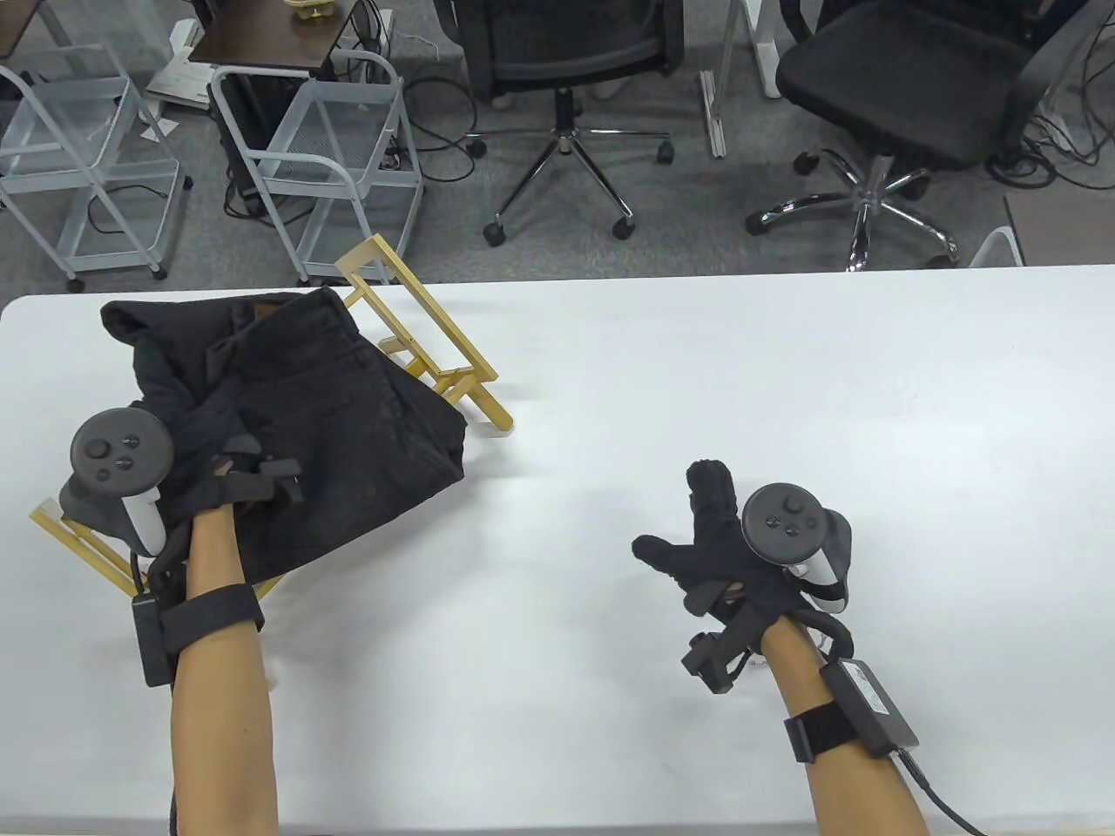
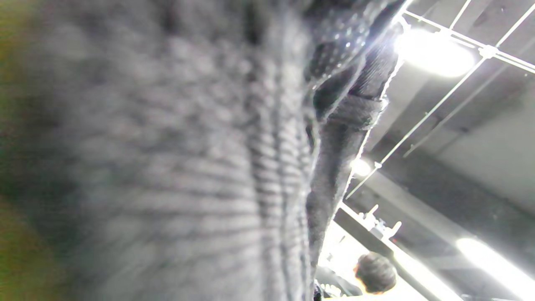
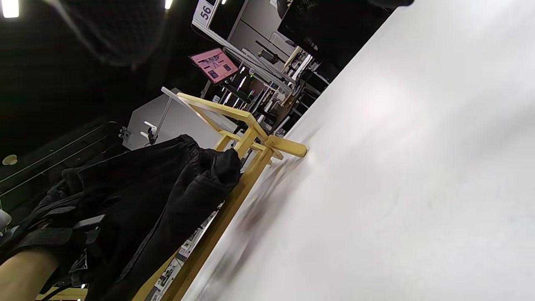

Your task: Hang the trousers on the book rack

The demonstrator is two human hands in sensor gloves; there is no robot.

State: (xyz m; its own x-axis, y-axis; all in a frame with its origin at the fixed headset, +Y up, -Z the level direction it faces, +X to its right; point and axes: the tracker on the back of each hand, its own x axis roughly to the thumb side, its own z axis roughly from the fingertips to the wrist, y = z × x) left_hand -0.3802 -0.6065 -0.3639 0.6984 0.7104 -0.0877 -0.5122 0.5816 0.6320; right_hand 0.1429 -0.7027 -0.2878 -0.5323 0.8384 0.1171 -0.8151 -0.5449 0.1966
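Black trousers point(image 1: 348, 435) lie draped over a wooden book rack point(image 1: 453, 348) at the left of the white table point(image 1: 784, 392). The rack's frame sticks out at the far right and near left of the cloth. My left hand point(image 1: 205, 427) rests on the trousers' near left part; its black glove merges with the cloth, so its grip is unclear. The left wrist view shows only blurred dark knit point(image 2: 167, 167) up close. My right hand point(image 1: 697, 522) is open with fingers spread, empty, over bare table to the right. The right wrist view shows the rack point(image 3: 246, 125) and trousers point(image 3: 159, 184).
Two office chairs point(image 1: 566, 52) point(image 1: 906, 78) and two metal carts point(image 1: 340, 148) point(image 1: 78, 148) stand on the floor beyond the table's far edge. A rack corner point(image 1: 78, 540) juts out near the table's left edge.
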